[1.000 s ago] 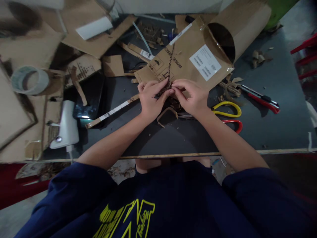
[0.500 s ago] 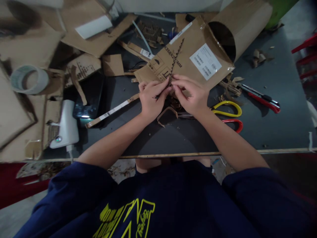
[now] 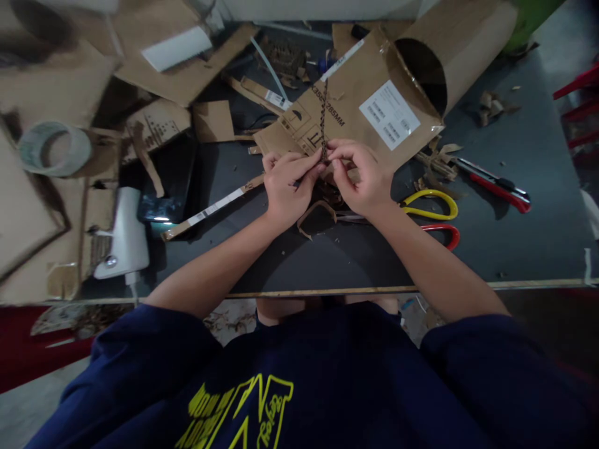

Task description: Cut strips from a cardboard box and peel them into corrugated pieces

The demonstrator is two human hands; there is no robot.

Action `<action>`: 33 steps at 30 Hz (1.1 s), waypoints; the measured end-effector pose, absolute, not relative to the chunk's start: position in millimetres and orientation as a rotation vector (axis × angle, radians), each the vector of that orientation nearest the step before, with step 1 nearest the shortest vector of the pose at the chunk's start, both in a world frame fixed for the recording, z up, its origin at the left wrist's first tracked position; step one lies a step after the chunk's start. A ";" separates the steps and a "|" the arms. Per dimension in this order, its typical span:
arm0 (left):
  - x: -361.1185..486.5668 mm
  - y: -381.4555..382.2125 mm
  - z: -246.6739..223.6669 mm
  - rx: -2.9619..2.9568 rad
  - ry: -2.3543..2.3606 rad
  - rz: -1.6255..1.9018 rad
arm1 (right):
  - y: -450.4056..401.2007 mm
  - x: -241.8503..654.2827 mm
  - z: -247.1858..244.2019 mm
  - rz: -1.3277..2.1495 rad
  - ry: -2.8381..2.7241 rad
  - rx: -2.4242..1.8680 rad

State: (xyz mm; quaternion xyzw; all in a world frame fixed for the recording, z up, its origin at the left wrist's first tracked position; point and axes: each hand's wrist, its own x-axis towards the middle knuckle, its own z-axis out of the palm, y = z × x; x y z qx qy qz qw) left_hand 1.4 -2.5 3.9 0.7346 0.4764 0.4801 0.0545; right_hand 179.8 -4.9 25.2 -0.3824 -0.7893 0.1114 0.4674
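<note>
A thin, dark, jagged-edged strip (image 3: 323,115) rises upright from between my fingertips, over a printed cardboard box (image 3: 346,100) with a white label. My left hand (image 3: 289,186) pinches the strip's lower end between thumb and finger. At its right side, my right hand (image 3: 359,178) is closed with thumb and fingertips against the same lower end; how much of the strip it grips is hidden. A curled cardboard scrap (image 3: 318,213) lies just below my hands. Scissors with a yellow and a red handle (image 3: 433,204) lie by my right wrist, their blades partly hidden.
A red utility knife (image 3: 498,187) lies at right. At left are a tape roll (image 3: 55,148), a white corded device (image 3: 125,234), a dark glossy device (image 3: 171,181) and cardboard pieces. A cardboard tube (image 3: 472,47) is at the back right. The table's front edge (image 3: 327,293) runs below my forearms.
The strip's upper end has swung left, so it now stands nearly vertical. My right hand's fingers have shifted slightly; my left hand is almost unmoved.
</note>
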 end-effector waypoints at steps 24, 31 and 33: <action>-1.6 0.8 1.8 2.076 1.381 1.389 | -4.0 183.4 24.4 0.357 -1.920 -0.928; 0.4 -3.1 5.8 2.150 1.306 1.370 | -4.3 179.6 25.5 0.227 -1.914 -0.984; 1.6 -4.5 6.6 2.189 1.277 1.381 | -3.4 179.6 24.0 0.223 -1.888 -0.992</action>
